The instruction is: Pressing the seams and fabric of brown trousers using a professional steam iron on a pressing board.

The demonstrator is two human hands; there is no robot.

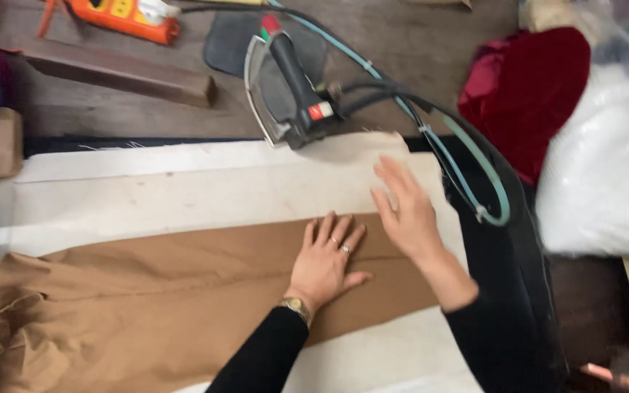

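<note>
Pressing flat on the tan cloth (183,284), the left hand (325,262) is spread open; the right hand (405,211), blurred, unclenched, is held at its far edge, below the iron (289,91).

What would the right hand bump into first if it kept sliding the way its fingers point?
The right hand points up and slightly left across the white pressing cloth. Going straight on, it would probably meet the iron resting at the cloth's far edge first, though depth is hard to judge.

Iron (289,87) behind fabric (183,284); hands (325,262) on fabric.
</note>
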